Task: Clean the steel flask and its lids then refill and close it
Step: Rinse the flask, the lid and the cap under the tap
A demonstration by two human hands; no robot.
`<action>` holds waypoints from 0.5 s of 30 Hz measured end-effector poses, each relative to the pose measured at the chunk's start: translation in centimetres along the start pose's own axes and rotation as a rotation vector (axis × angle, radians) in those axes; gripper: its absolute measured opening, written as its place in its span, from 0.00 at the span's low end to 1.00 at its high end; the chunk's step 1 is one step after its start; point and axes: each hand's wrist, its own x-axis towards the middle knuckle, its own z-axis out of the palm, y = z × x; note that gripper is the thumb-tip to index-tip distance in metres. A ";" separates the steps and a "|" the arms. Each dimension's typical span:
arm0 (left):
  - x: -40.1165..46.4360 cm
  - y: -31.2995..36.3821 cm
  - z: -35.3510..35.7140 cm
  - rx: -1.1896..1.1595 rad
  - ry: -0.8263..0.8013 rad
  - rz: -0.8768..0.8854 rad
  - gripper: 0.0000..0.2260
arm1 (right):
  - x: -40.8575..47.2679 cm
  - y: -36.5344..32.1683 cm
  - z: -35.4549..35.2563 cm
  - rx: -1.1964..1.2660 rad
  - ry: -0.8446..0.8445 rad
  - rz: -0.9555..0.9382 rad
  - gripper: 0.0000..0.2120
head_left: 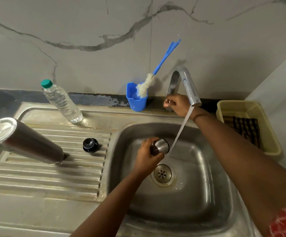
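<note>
My left hand point(146, 155) grips the steel cup lid point(161, 147) over the sink basin point(198, 194), its open end turned toward the water stream point(181, 129). My right hand point(176, 104) grips the tap handle at the base of the curved steel tap point(188, 84), and water is running. The steel flask point(24, 139) stands upside down on the ribbed drainboard point(53, 177) at the left. A black inner stopper lid point(90, 145) sits on the drainboard to the flask's right.
A clear water bottle with a green cap point(62, 101) stands at the back of the drainboard. A blue cup point(136, 98) holds a blue-handled bottle brush point(156, 72). A yellow basket point(248, 125) with a checked cloth sits right of the sink.
</note>
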 end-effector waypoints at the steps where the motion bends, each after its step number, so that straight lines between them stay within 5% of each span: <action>1: 0.0 -0.1 -0.1 -0.005 0.000 -0.006 0.23 | -0.1 0.1 0.2 0.008 0.015 0.012 0.07; 12: -0.6 -0.8 0.2 0.081 0.054 -0.036 0.22 | -1.6 3.9 1.7 0.425 0.123 0.259 0.07; 15: -1.1 -0.9 0.1 0.103 0.060 -0.067 0.21 | -6.3 3.5 2.3 0.249 0.143 0.188 0.19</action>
